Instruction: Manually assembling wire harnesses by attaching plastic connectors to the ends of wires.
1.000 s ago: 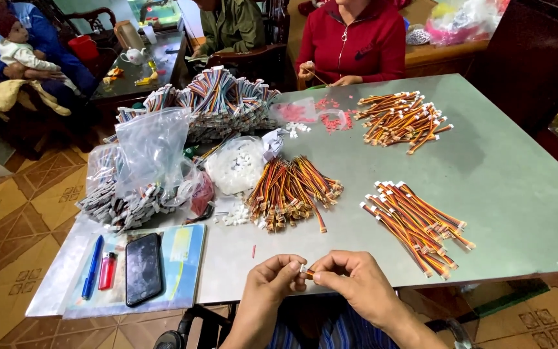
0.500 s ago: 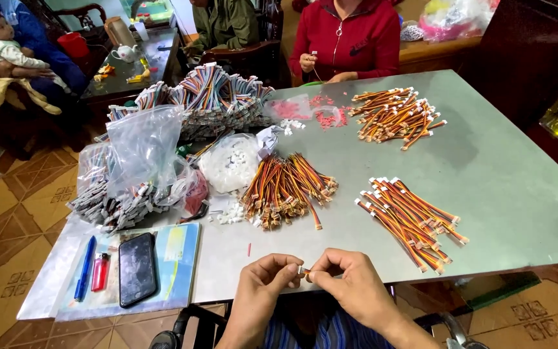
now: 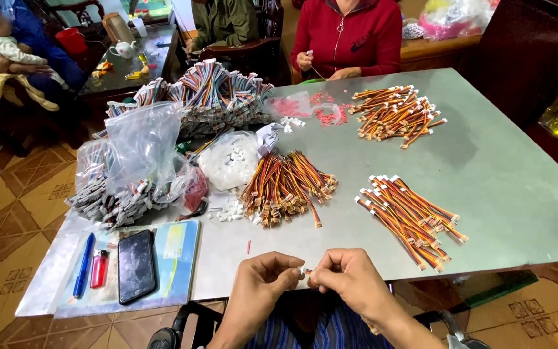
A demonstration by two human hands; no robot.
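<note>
Along the left edge of the table [image 3: 498, 194], near its front corner, a blue pen [image 3: 84, 265], a red lighter [image 3: 99, 267] and a dark phone [image 3: 137, 265] lie on a pale booklet [image 3: 175, 249]. Behind them sit clear plastic bags [image 3: 143, 148] over a heap of grey connector strips [image 3: 108, 203], and toward the far edge a pile of multicoloured ribbon cables [image 3: 208, 87].

At the middle of the front edge both hands meet. The left hand [image 3: 261, 279] and the right hand [image 3: 350, 284] each pinch, between thumb and forefinger, a small white connector piece [image 3: 303, 272], held just off the table edge above the lap. It is too small to tell whether a wire is already seated in it.

Judging by the pose, the step in hand is fitting or pressing the little plug together; what follows calls for a steady pinch and fine alignment of the fingertips.

Beyond the hands lies a loose bunch of orange-and-brown wires [image 3: 289, 187], beside scattered white plugs [image 3: 230, 211]. To the right, near the front edge, a neat row of finished leads [image 3: 411, 216] rests; another heap [image 3: 395, 113] lies at the far edge, by a person in red [image 3: 350, 35].
</note>
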